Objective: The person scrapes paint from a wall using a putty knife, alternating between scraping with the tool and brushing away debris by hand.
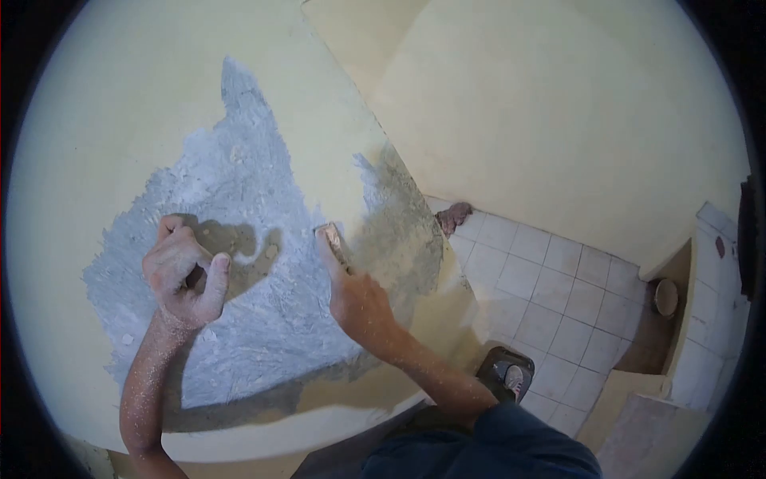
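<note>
My right hand [363, 311] is wrapped round a small flat scraper [335, 241], its index finger stretched along one side. The scraper's brownish end touches the wall at the border between grey bare plaster [255, 319] and pale yellow paint [327, 152]. Most of its handle is hidden in the hand. To the left, my left hand [185, 275] hovers close to the grey patch, fingers loosely curled and thumb apart, with nothing visible in it. Pale dust speckles both hands and the left forearm. Rough scrape marks cover the grey patch.
A wall corner edge [375, 120] runs down the right of the scraped patch. Beyond it are a tiled floor [550, 295], a dark reddish rag-like heap [455, 217] and a round pale bowl [665, 298] by a ledge. My shoe [515, 379] rests on a dark stool-like support [495, 363].
</note>
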Motion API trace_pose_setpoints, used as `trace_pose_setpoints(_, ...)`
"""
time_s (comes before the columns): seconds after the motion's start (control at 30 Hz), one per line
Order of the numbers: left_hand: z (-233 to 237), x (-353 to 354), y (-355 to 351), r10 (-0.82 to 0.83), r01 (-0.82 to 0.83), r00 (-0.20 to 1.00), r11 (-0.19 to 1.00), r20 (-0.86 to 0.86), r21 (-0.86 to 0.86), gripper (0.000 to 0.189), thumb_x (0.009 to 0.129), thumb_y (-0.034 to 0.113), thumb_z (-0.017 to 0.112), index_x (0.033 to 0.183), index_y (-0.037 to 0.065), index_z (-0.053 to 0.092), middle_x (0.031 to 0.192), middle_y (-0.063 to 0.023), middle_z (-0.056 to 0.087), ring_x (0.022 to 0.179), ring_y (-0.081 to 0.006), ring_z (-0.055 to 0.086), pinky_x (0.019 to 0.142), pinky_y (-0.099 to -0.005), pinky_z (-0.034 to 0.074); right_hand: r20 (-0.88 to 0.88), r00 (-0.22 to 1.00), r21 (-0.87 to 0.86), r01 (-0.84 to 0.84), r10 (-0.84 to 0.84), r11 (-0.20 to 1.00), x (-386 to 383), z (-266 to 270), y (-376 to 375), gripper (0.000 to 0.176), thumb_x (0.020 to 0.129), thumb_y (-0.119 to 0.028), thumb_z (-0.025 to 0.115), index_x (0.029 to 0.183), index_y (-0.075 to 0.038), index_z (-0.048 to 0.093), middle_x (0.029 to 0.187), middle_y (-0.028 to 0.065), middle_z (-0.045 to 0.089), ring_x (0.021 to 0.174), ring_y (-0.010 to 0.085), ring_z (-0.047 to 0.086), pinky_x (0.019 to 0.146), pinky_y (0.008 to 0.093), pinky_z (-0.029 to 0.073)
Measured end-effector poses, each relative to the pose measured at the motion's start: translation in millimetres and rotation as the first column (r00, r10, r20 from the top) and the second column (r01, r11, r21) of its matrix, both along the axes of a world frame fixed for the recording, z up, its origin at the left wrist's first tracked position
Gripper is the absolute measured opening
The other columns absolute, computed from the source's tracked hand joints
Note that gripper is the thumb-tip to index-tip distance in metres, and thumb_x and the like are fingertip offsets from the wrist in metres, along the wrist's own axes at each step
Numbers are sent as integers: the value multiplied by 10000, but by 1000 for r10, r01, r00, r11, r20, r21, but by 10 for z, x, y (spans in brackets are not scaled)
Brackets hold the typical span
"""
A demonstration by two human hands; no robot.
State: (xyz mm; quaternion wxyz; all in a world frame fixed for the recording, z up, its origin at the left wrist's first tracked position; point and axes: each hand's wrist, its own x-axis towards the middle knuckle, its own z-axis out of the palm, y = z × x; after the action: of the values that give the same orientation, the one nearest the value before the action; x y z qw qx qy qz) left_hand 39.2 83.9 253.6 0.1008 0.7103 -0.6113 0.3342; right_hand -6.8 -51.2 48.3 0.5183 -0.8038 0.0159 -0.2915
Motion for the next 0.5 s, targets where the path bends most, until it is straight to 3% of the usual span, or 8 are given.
trace_pose_setpoints(0.03, -12, -3, -5, 1, -1, 1000, 1000, 13, 3, 307, 753, 46, 701, 572, 81, 454, 529, -27, 378, 498, -206, 341, 668, -367, 378, 59, 998, -20, 18, -17, 1000, -23, -46, 66, 764, 855, 33, 521, 1559, -72, 241, 697, 246, 660, 603, 365, 678, 581, 460, 577)
trace_pose_setpoints(0.13, -23, -38, 26, 38, -38, 999, 999, 1, 7, 311, 760, 48, 699, 572, 78, 453, 531, -28, 376, 498, -204, 343, 675, -370, 389, -59, 998, -17, -35, 34, 999, 28, 87, -196, 755, 864, 26, 510, 1557, -136, 259, 692, 274, 638, 656, 448, 659, 606, 504, 547)
trace_pose_setpoints(0.23, -45, -39, 41, 20, -20, 999, 1000, -30, -9, 309, 762, 51, 702, 577, 76, 455, 531, -27, 371, 498, -204, 344, 672, -369, 387, -168, 983, -18, -84, 80, 996, -90, 3, -54, 756, 861, 24, 518, 1555, -140, 266, 703, 273, 639, 648, 455, 651, 601, 519, 537)
trace_pose_setpoints(0.37, -29, -27, 31, 16, -16, 1000, 1000, 6, 7, 303, 761, 59, 707, 585, 74, 461, 531, -27, 372, 499, -206, 343, 668, -367, 381, -19, 1000, -29, 0, 0, 1000, 127, 68, -159, 773, 861, 12, 513, 1562, -166, 239, 682, 271, 649, 667, 425, 684, 613, 497, 571)
trace_pose_setpoints(0.5, -13, 4, 16, 27, -27, 1000, 1000, 4, -2, 311, 760, 70, 710, 576, 78, 460, 532, -27, 377, 499, -207, 342, 661, -363, 373, -113, 991, -3, -74, 74, 997, 37, 31, -123, 779, 851, 18, 518, 1560, -160, 250, 686, 273, 649, 664, 422, 683, 604, 495, 568)
